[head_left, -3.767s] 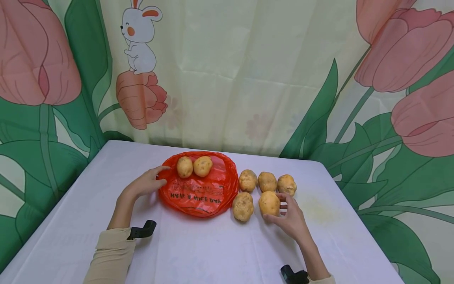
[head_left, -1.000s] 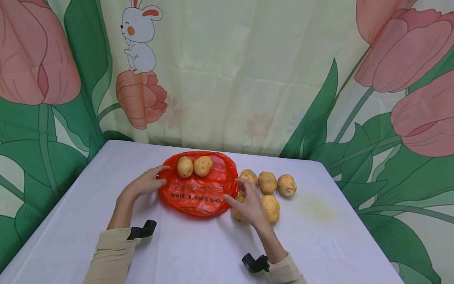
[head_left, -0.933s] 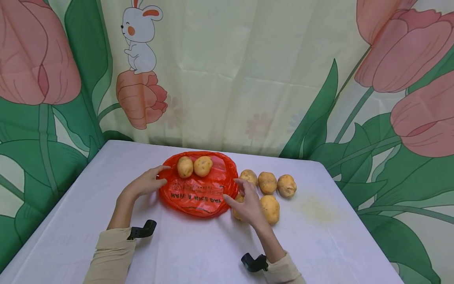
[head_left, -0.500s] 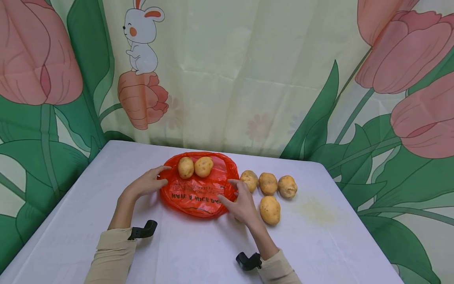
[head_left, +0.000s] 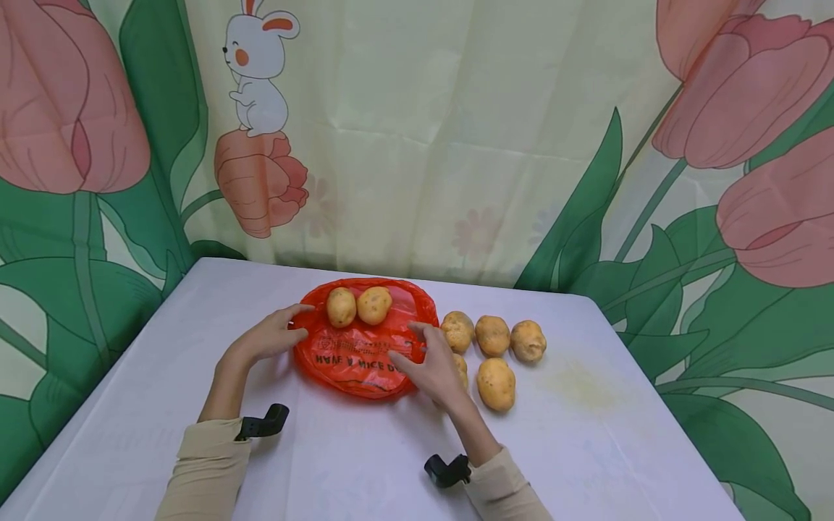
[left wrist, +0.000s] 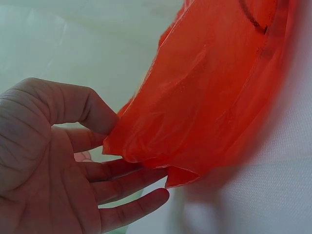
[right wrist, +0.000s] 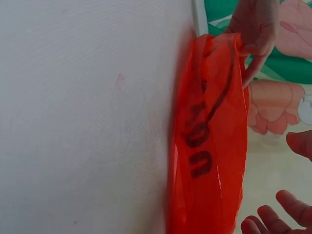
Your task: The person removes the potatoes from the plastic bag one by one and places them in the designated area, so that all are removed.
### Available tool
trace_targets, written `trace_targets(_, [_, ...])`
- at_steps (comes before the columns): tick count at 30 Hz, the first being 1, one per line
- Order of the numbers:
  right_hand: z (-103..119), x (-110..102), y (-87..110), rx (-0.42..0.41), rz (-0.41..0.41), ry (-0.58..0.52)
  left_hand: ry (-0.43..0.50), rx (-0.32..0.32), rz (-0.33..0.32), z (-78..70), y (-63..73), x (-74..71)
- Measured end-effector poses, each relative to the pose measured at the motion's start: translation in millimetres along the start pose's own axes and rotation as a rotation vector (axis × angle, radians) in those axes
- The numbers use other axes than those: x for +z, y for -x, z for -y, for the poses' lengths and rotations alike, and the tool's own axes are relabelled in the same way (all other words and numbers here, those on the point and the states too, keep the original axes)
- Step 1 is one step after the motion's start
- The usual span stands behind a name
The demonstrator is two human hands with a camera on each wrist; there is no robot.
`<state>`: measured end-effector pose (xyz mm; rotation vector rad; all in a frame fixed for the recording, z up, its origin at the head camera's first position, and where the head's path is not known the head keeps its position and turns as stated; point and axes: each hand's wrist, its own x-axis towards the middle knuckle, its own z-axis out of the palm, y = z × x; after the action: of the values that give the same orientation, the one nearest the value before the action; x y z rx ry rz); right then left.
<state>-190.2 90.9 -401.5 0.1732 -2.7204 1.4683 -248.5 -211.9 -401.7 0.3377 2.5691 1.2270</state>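
Note:
A round-mouthed red plastic bag (head_left: pixel 355 373) with black print stands on the white table. Inside it, two potatoes, one oval (head_left: pixel 342 307) and one rounder (head_left: pixel 374 305), sit side by side near the far rim. My left hand (head_left: pixel 263 339) pinches the bag's left edge, thumb inside and fingers behind, as the left wrist view shows. Over the bag's right part hovers my right hand (head_left: pixel 431 367), fingers spread and holding nothing. In the right wrist view its fingertips (right wrist: pixel 287 202) are apart from the bag. It partly hides a potato (head_left: pixel 460 367) beside the bag.
Right of the bag, three potatoes form a back row: left (head_left: pixel 458 331), middle (head_left: pixel 492 336), right (head_left: pixel 528 342). Another potato (head_left: pixel 496 385) lies in front. A printed curtain (head_left: pixel 417 145) hangs behind the white table (head_left: pixel 352 463). Black cameras sit on both wrists.
My right hand has left the front right potato and moved left, past the potato beside the bag, to over the bag's right side. The left hand has stayed at the bag's edge.

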Motion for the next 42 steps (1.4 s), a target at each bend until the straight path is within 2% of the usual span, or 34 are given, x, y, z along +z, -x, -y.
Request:
trace_targets(14, [11.6, 15.3, -14.9, -0.003, 0.023, 0.022, -0.002, 0.004, -0.002, 0.8, -0.1, -0.2])
trace_targets(21, [12.3, 21.9, -24.6, 0.036, 0.030, 0.009, 0.004, 0.012, -0.001, -0.2, 0.2, -0.6])
trace_targets(28, [16.8, 29.0, -40.1, -0.013, 0.030, 0.048, 0.004, 0.000, -0.003, 0.8, 0.9, -1.2])
trace_targets(35, [18.0, 34.2, -50.2, -0.046, 0.020, 0.077, 0.010, 0.020, -0.004, 0.0, 2.1, -1.9])
trace_targets(42, [20.8, 38.1, -61.7, -0.033, 0.004, 0.079, 0.006, 0.016, -0.008, -0.6, 0.2, -0.7])
